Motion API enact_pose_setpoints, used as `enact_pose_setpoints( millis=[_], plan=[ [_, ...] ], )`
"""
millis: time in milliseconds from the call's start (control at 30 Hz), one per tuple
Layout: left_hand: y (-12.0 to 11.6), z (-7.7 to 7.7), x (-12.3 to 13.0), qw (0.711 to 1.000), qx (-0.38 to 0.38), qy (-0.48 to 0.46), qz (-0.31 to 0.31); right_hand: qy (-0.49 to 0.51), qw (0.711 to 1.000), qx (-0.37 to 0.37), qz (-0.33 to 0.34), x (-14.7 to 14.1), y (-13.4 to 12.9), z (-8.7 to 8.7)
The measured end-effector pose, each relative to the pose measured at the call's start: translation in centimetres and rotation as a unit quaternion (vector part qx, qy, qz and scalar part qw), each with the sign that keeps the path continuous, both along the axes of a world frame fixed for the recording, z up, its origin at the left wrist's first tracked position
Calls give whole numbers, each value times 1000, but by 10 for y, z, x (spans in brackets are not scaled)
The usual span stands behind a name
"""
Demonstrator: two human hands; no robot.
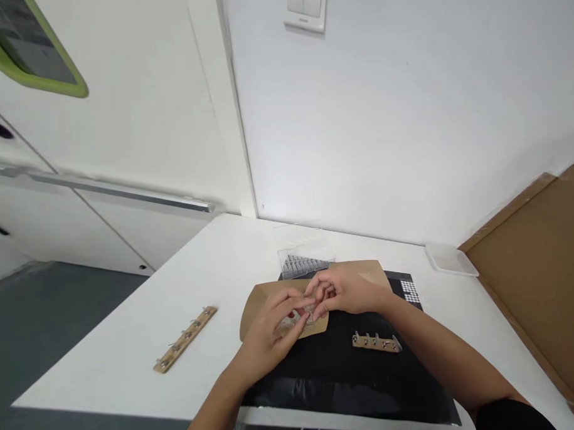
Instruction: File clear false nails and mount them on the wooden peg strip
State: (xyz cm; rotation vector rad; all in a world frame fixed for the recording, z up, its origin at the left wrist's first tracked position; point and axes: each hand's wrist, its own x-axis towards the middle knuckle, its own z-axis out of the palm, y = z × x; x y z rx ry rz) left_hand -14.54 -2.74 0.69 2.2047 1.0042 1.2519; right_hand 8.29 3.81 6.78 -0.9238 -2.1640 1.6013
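Note:
My left hand (268,327) and my right hand (345,291) meet at the fingertips above a sheet of brown kraft paper (258,311), which may be folded. Whatever lies between the fingers is too small and hidden to name. A small translucent piece with a red mark (289,323) shows under my left fingers. The paper rests on a black mat (337,386). A metal-fitted wooden strip (377,342) lies on the mat to the right, near my right forearm. A clear plastic pack (304,258) sits just beyond the hands.
A second wooden strip with metal fittings (185,339) lies on the white table (97,384) to the left of the mat. A shallow white tray (452,259) stands at the far right corner, beside a leaning cardboard sheet (534,261). White wall and cabinets surround the table.

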Motion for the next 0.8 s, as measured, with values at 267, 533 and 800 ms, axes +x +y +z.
enact_pose_setpoints(
  millis=[267, 533, 800],
  plan=[
    [4, 5, 3, 998, 1, -63, 15, 61, 998, -6, -24, 3, -7, -3],
    [11, -6, 8, 995, -29, -70, 66, 42, 992, 110, -45, 7, -11, -17],
    [5, 8, 13, 988, -74, -98, 95, 59, 985, 138, -82, 10, -14, -21]
  ],
)
